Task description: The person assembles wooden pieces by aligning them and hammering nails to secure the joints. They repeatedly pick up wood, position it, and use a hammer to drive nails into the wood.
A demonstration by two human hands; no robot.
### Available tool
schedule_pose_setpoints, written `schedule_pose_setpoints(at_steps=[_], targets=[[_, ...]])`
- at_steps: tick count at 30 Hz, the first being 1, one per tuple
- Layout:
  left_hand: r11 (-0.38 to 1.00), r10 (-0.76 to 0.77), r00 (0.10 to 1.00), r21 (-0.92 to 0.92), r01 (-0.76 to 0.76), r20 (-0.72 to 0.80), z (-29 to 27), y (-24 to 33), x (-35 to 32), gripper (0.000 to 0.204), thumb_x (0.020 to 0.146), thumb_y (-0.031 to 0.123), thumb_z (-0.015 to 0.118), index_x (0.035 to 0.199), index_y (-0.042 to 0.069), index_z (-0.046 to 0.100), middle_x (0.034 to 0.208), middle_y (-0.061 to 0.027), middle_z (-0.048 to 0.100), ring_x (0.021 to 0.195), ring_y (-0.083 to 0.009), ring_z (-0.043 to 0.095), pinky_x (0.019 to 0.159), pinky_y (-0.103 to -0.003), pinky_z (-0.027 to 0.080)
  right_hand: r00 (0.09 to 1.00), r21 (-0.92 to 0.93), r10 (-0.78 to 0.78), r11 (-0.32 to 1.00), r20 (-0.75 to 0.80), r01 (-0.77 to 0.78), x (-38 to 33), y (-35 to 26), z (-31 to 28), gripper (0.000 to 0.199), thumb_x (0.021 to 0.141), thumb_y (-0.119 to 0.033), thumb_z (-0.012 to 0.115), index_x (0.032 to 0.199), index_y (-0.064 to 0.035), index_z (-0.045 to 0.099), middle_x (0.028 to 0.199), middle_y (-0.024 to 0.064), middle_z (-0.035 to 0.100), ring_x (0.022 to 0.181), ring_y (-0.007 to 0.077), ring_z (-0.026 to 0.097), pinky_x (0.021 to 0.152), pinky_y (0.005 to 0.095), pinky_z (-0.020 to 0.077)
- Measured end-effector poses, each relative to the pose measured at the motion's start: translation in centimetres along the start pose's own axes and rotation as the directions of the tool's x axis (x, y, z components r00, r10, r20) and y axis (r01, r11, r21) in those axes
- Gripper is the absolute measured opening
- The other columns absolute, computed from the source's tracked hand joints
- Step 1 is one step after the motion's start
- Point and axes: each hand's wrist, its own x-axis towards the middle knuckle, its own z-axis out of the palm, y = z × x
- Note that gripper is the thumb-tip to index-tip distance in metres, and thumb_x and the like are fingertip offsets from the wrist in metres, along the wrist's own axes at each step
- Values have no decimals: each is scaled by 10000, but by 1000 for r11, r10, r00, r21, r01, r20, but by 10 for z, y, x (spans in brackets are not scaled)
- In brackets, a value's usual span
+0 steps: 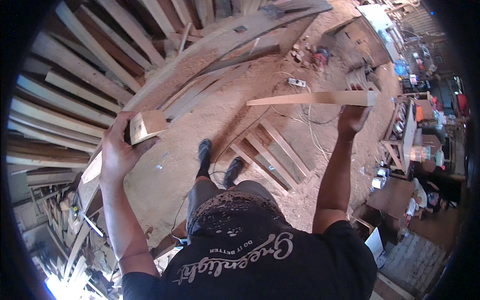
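The long wooden piece [305,98] is raised above the floor, reaching leftward from the right hand [352,119] with its far end between the two hands. It is pale brown, smooth-looking and fairly straight, broad beside the right fingers and narrowing away from them; how much of that taper comes from the view I cannot tell. The right fingers are closed around it near the broad end, palm below and fingertips showing above.

The wooden block [148,124] sits in the left hand [120,146], pinched between the thumb below it and the fingers to its left. It is pale and square-cut, with a bright face; how far it runs behind those fingers is unclear.

The step in hand looks like holding the two pieces up and apart. The next move seems to call for a firm grip on the right, since the long piece overhangs to one side.

Below and between both sets of fingers, three wooden strips [273,161] lie side by side on the floor [170,200]. A pale cable [314,132] loops left of the right forearm, and a white power strip [297,82] lies beyond the long piece. Past the left fingers, stacked planks [75,92] fan out.
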Motion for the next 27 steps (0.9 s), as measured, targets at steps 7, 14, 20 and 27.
schedule_pose_setpoints(at_steps=[7,14,20,27], targets=[[997,-64,995,-46,60,-81,10,-9,4,658,723,205,970,1212,55,556,970,-152,760,931,-241,765,781,-375,593,998,37,-36,999,50,34,-7,9,28,626,1125,-446,355,1618,-77,243,1536,195,478,1429,359,472,1216,502,331],[998,-28,999,63,31,-47,4,-9,22,648,704,240,984,1166,76,561,972,-132,758,916,-271,768,775,-400,589,989,51,-25,999,149,18,-21,31,124,560,1131,-319,396,1609,-43,303,1570,163,468,1451,303,457,1236,451,302],[998,23,987,-51,-31,-158,3,-18,28,650,697,230,990,1177,61,585,976,-125,761,913,-230,759,802,-370,592,888,-142,67,990,454,-2,-57,34,217,589,1010,-259,680,1489,-8,448,1410,155,586,1312,262,555,1103,411,438],[999,-40,997,12,40,-64,-6,-10,25,661,699,183,995,1222,29,622,1083,-115,768,1033,-195,739,897,-354,595,703,-197,150,980,696,-15,-100,15,313,646,879,-275,846,1392,-2,565,1330,227,644,1243,339,643,1024,433,512]])
